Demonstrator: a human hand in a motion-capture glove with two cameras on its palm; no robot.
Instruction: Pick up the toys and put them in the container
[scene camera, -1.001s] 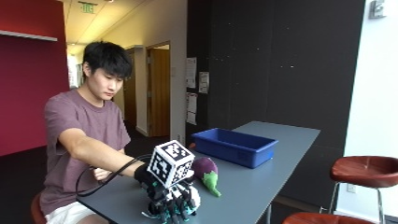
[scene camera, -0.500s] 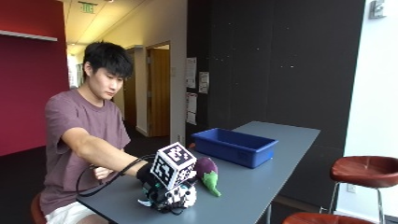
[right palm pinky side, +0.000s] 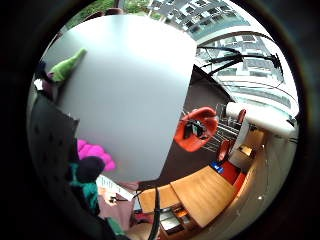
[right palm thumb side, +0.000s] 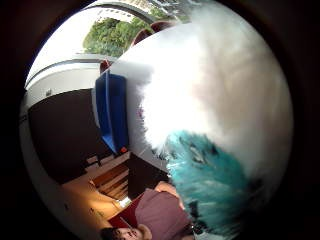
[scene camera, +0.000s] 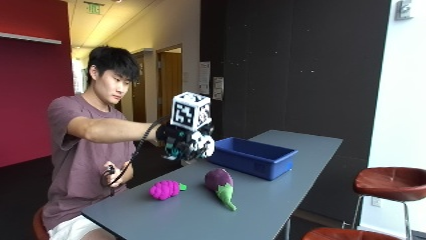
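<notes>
Raised: right hand seemingly grips plush toy | eggplant, container below

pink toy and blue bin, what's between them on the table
In the outside view, the purple eggplant toy lies between the pink toy and the blue bin.

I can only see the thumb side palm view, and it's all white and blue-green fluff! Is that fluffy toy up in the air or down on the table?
Observer: Up in the air. The outside view shows the gloved right hand holding the fluffy toy above the table.
Operator: Are there more toys on the table?
Observer: Yes, two: a pink toy and a purple eggplant lie there, apart from each other.
Operator: Is the hand over the blue box?
Observer: It is at the end of the blue container nearest the person. I cannot tell if it is over it.
</notes>
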